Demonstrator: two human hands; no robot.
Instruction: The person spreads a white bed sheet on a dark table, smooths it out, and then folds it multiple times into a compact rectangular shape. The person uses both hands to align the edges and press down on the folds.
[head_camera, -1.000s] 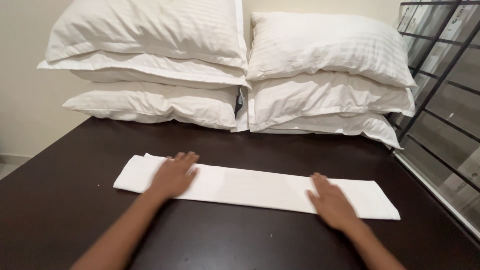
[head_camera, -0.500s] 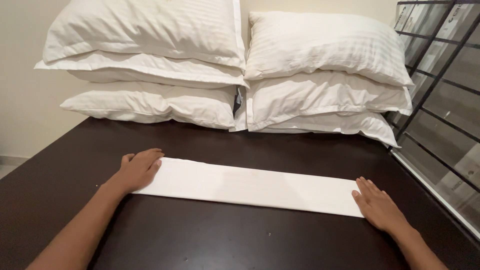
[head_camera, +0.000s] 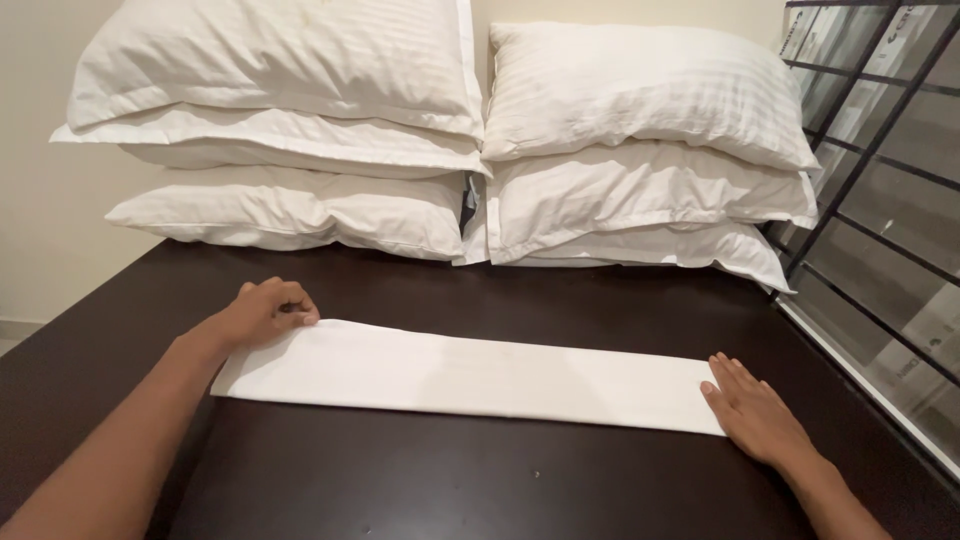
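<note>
Head camera looks down on a long, narrow strip of folded white cloth lying flat across a dark brown wooden tabletop, and everything else is placed from that strip. At its left end the left hand sits with fingers curled inward, pinching or bunching the strip's far corner; whether cloth is actually caught inside the curl cannot be told. At its right end the right hand lies flat, fingers straight and together, fingertips touching the strip's short edge and palm on the table just beside it. Beyond the strip, well apart from it, two stacks of plump white striped pillows lean against a cream wall. Past the strip's right end stands a black metal window grille. A likely risk: the curled left hand pulling while the flat right hand only rests could drag the strip askew or rumple its left end, spoiling the straight fold.
</note>
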